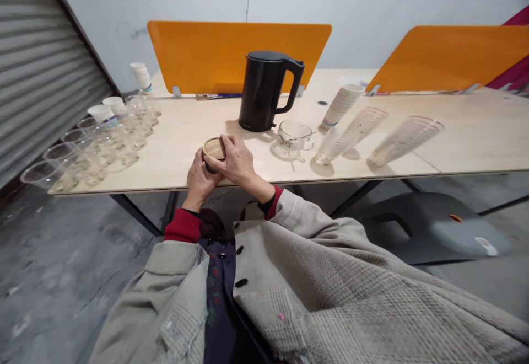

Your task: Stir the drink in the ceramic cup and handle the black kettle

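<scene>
Wooden-lidded jar (214, 149) sits at the near edge of the bench (185, 149), low and round, with a pale wood top and a dark body that is mostly hidden. Both hands are closed on it: the left hand (199, 179) wraps the dark body from below and behind, and the right hand (236, 160) curls over the right side of the lid, fingers pressed on its rim. Just behind stands a black kettle (264, 91), and to the right of the hands a small glass pitcher (292, 137) rests near two stacks of clear plastic cups (351, 132) lying on their sides. More clear cups (82, 154) crowd the left end of the bench. The likely trouble is the edge: the jar looks partly over it, so a slip of the left hand could drop it to the concrete floor (61, 276). A lid that gives suddenly could also jerk the right hand sideways into the glass pitcher, or spill whatever the jar holds, which cannot be seen.
</scene>
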`<state>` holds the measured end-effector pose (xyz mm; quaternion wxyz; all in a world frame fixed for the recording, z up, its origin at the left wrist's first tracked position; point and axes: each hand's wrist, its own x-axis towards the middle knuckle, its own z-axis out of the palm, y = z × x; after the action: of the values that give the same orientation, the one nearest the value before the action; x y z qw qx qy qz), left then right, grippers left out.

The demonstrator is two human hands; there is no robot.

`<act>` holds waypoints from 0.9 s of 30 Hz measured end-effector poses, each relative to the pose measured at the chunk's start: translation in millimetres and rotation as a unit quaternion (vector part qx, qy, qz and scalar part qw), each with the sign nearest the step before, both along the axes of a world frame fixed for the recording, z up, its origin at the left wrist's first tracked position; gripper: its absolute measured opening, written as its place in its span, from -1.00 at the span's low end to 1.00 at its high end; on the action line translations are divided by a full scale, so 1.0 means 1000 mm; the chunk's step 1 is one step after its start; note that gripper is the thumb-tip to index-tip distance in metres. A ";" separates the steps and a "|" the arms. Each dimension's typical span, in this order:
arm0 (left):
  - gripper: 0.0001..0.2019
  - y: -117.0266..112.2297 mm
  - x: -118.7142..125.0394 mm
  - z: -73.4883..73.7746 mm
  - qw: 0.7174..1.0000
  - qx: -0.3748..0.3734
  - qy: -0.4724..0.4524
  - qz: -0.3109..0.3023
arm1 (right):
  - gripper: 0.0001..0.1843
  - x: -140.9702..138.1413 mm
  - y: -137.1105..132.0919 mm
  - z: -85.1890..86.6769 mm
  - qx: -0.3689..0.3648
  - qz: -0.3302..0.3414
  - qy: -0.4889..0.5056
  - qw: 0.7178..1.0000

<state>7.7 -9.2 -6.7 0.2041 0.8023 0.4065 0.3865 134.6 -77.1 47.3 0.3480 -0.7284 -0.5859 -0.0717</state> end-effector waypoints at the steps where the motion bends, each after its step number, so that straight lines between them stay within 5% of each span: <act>1: -0.15 0.000 0.000 0.001 1.000 -0.003 0.000 -0.001 | -0.24 0.001 0.001 -0.001 0.009 0.005 0.000 1.000; 13: -0.12 0.000 0.000 -0.003 1.000 -0.012 0.001 0.013 | -0.27 0.004 0.001 -0.003 0.018 0.018 -0.018 1.000; 20: -0.05 -0.006 0.002 0.005 0.999 -0.041 -0.008 0.026 | -0.32 0.023 0.015 0.001 0.071 0.040 0.117 0.990; 24: -0.06 -0.010 0.001 0.009 0.998 -0.055 -0.013 0.011 | -0.22 0.054 0.008 -0.001 0.154 -0.009 0.136 0.979; 27: -0.06 -0.011 0.000 0.009 0.998 -0.049 -0.025 -0.001 | -0.21 0.083 -0.012 -0.016 0.151 -0.082 0.095 0.981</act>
<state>7.9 -19.8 2.0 0.2539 0.7817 0.4191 0.3858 217.3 -89.0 31.2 0.5007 -0.7167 -0.4707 -0.1184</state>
